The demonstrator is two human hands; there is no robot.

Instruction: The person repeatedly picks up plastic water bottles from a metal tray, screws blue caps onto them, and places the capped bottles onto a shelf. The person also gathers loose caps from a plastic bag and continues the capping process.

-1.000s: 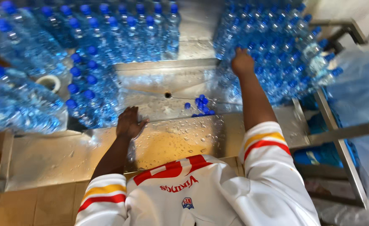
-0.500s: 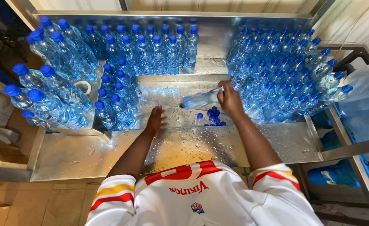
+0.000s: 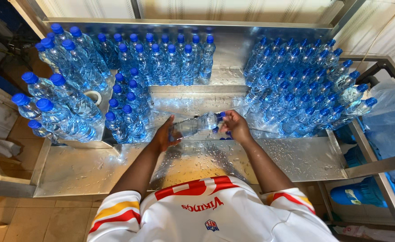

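A clear plastic water bottle [image 3: 196,123] with a blue cap lies sideways between both hands, above the wet steel table [image 3: 296,157]. My left hand [image 3: 165,136] grips its base end. My right hand [image 3: 234,125] holds the neck and blue cap end. A few loose blue caps [image 3: 216,131] lie on the table just under the bottle. Both forearms reach out from white sleeves with red and yellow stripes.
Several upright blue-capped bottles stand in a block at the right [image 3: 300,85], along the back [image 3: 166,56] and at the left [image 3: 67,94]. A steel back wall [image 3: 233,45] borders the table. A clear plastic bag [image 3: 392,121] hangs at the right; blue items [image 3: 356,195] sit below.
My right hand pulled a bottle out of the right block and brought it to the middle. My left hand left the table top and took hold of the bottle's base.
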